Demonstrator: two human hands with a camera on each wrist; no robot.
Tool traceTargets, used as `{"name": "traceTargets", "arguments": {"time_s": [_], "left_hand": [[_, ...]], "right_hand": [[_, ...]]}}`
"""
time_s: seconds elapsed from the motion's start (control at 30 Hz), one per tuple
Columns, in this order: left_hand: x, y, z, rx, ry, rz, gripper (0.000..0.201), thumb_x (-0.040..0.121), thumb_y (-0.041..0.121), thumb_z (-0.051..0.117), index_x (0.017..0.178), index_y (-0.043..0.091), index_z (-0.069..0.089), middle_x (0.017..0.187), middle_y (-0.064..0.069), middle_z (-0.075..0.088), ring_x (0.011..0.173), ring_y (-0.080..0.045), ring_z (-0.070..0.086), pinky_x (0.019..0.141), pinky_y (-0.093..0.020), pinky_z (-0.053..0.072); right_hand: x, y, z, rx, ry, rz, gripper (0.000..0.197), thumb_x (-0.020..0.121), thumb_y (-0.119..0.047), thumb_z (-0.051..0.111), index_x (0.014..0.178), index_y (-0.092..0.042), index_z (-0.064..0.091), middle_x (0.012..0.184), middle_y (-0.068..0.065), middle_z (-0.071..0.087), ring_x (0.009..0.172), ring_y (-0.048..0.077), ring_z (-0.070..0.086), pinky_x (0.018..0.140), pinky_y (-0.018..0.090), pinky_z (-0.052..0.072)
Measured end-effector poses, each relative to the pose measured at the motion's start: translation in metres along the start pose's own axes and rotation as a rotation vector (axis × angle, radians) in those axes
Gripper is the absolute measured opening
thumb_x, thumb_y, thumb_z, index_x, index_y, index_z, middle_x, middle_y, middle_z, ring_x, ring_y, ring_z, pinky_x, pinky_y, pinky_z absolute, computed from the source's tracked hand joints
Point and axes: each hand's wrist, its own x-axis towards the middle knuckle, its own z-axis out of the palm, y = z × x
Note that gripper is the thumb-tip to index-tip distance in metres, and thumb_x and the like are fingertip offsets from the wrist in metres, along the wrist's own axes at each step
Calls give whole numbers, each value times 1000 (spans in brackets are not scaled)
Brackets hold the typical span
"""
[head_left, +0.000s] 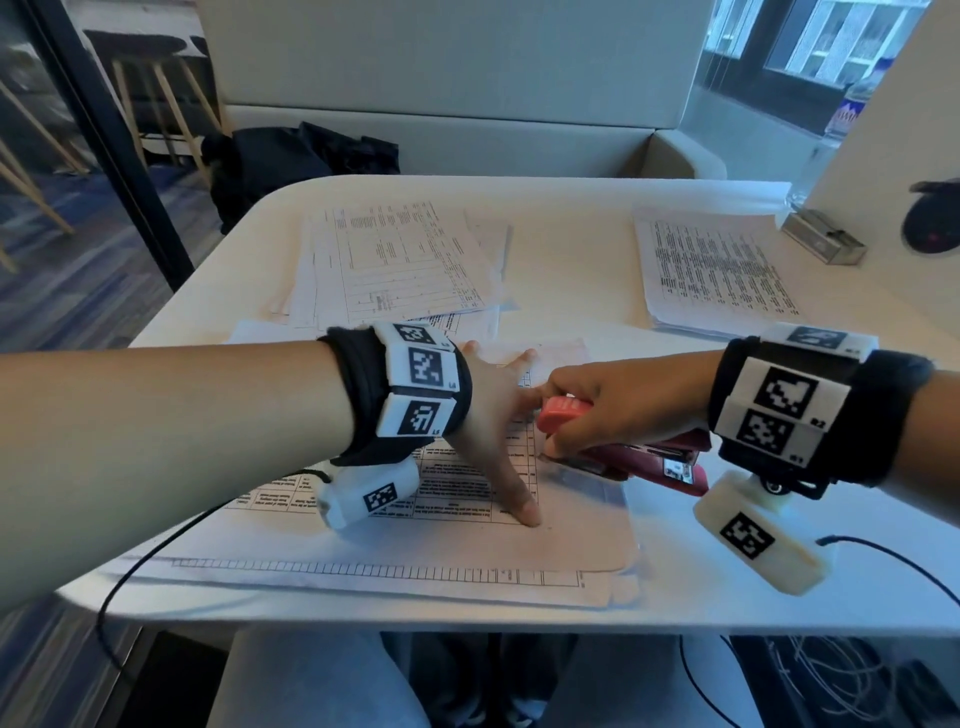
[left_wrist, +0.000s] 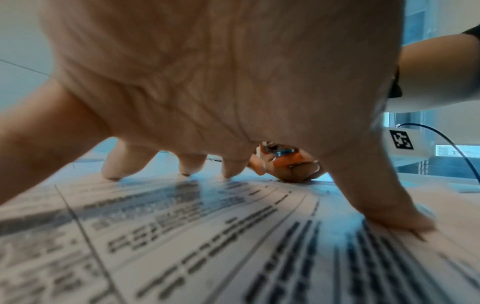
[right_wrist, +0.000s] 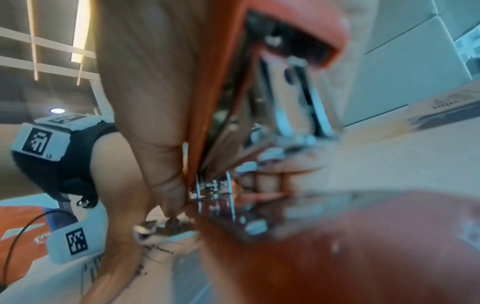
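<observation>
My left hand (head_left: 501, 410) lies spread on a printed sheet (head_left: 457, 483) near the table's front, fingertips (left_wrist: 114, 174) and thumb pressing the paper flat. My right hand (head_left: 602, 410) grips a red stapler (head_left: 644, 460) from above, its nose at the sheet's right edge just right of my left hand. In the right wrist view the stapler (right_wrist: 259, 102) fills the frame, its metal magazine showing between the red top and base, with the paper (right_wrist: 161, 248) at its mouth. In the left wrist view the stapler (left_wrist: 283, 158) peeks between my fingers.
A loose pile of printed pages (head_left: 395, 260) lies at the table's middle back, a neater stack (head_left: 717, 270) at the back right. A small metal box (head_left: 823, 236) and a water bottle (head_left: 831, 130) stand far right. A black bag (head_left: 291, 166) sits behind the white table (head_left: 571, 244). Cables (head_left: 119, 582) trail off the front edge.
</observation>
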Motion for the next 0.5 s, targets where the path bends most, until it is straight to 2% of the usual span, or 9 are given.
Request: {"name": "traceTargets", "arguments": {"time_s": [0.1,0.2,0.33,0.5], "left_hand": [[-5,2,-8,14,-12,8,125,53,75,73,149,48,-3,160,1,-20,147,-35,9,117,-46,12],[-5,3,-9,11,-27,-5,127,53,70,76,151,43,-1,161,1,-15,147,-34,11,117,-45,13],[-8,4,-8,8,-26,-24,126,57,68,76,151,40,-2,159,2,-23,147,-37,0,117,-48,12],[-12,7,-6,7,-1,-12,125,63,65,74,151,36,-10,160,0,-18,147,-36,1,117,-47,8]], "right_hand": [[-3,0,1,-160,87,-9,27,85,-44,66,96,-28,47,90,-3,66,73,13,65,65,27,51],[-3,1,5,-332,174,-39,39,81,-57,64,100,-29,44,87,-11,57,74,3,55,62,23,41],[-4,6,6,-429,257,-57,43,81,-59,62,100,-25,45,84,-9,55,76,11,55,67,29,45],[-7,15,4,-551,313,-74,34,86,-56,58,92,-25,45,89,-4,55,81,17,54,71,33,47]]}}
